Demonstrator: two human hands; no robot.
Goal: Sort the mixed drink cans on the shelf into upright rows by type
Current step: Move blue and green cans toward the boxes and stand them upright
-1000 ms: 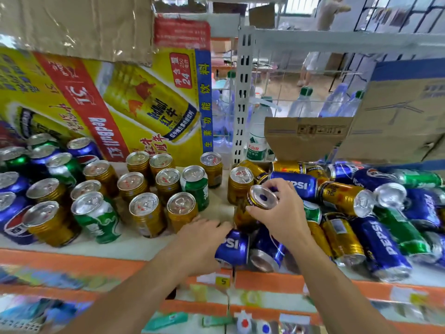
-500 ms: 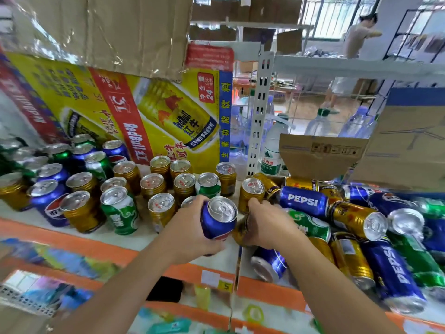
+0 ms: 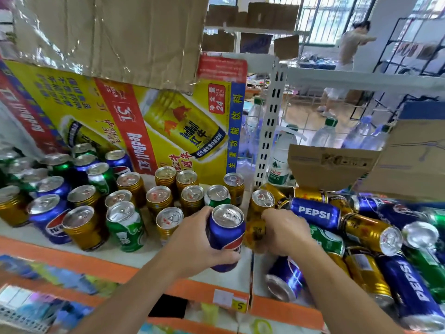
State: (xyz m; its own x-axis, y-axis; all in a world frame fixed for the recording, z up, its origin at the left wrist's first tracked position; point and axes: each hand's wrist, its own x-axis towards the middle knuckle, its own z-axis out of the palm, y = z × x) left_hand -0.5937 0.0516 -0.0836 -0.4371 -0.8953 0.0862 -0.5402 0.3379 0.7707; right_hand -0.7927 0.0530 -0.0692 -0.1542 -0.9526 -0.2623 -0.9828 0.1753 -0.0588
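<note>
**Shelf** — the widest element — is carrying two populations of cans. A heap of fallen cans is lying from 2 to 4 o'clock of the hands, and upright cans are standing in loose rows from 9 to 11 o'clock.

**Hands.** The left hand is wrapping fingers and thumb round the wall of a blue Pepsi can. That can is upright at the shelf's front centre; whether it is resting or lifted cannot be told. The right hand is curling round a gold can just beside, at 3 o'clock, and is hiding part of it.

**Handling, as judged.** The tabs are looking unopened, so the cans are probably full and fairly heavy. Their walls are stiff yet dentable, and smooth enough to roll when lying — an encircling mid-wall grip is suiting them better than the rim.

**Change.** One second earlier the blue can was lying at the shelf's front edge; now it is standing in the left hand. The right hand is now gripping lower than the gold can's top.
</note>
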